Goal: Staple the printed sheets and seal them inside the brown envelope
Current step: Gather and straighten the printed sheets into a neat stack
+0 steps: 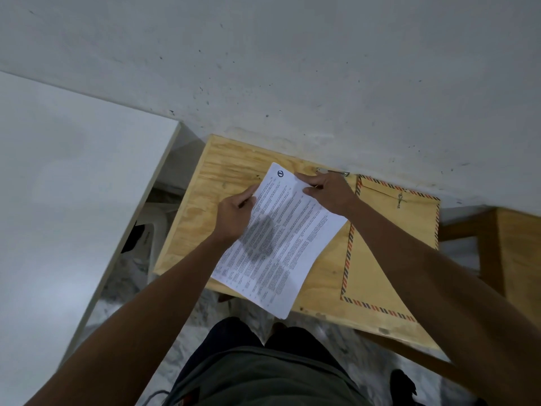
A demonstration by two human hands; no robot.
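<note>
Your left hand (234,213) and right hand (325,190) both gripped the printed sheets (281,238) above the counter (205,194). The brown envelope (389,230) lay at its right edge.

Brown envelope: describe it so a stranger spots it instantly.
Find the plywood table set against the grey wall. The brown envelope lies flat on its right part, beside the printed sheets and partly under the right forearm. Only it has a red-and-blue striped border and a string clasp.
</note>
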